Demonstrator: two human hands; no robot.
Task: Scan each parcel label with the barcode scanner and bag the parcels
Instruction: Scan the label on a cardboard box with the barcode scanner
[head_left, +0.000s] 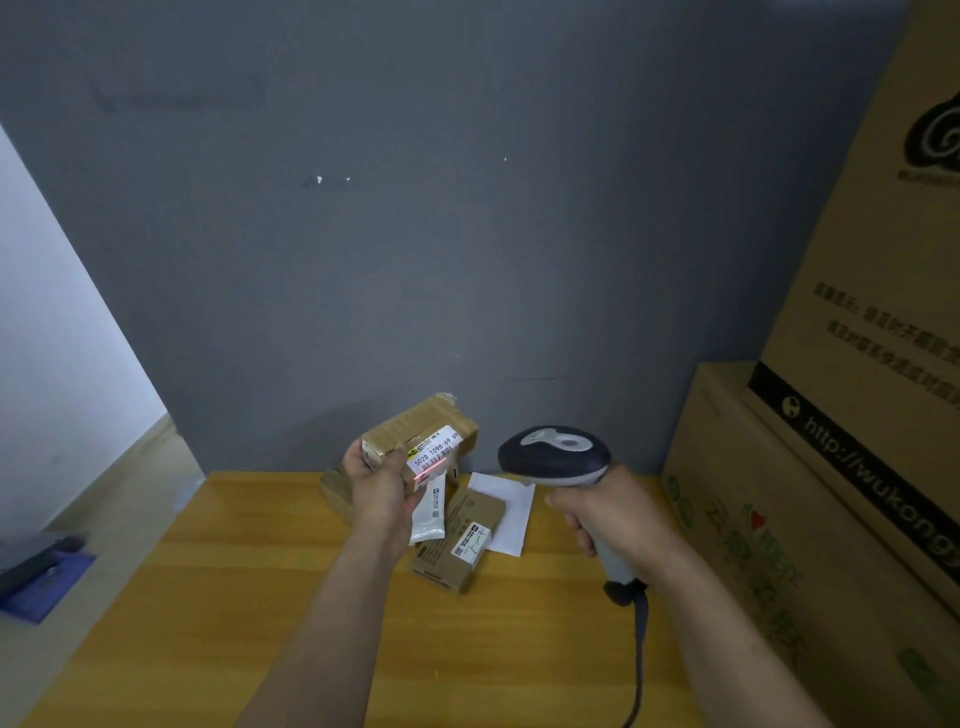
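**Left hand (382, 491) grips a parcel, right hand (613, 514) grips the scanner, both over the bench**

A grey wall (415, 208) rises behind the wooden bench (208, 597). Stacked printed cartons (831, 519) stand along the bench's right side. Above the far middle of the bench, the left hand's fingers and thumb curl round a taped brown parcel (415, 434), tilted so that its white label (435, 454) faces the barcode scanner (556, 457). The right hand is wrapped round the scanner's handle above the bench's right part, head pointing at the parcel. The scanner's cable (639, 649) hangs down toward the bench's near edge. A white sheet (506, 514) lies flat at the far end of the bench, with a small brown box (457, 540) and a white pouch (430, 514) lying beside it. A thin red scan line (428, 470) crosses the held label.
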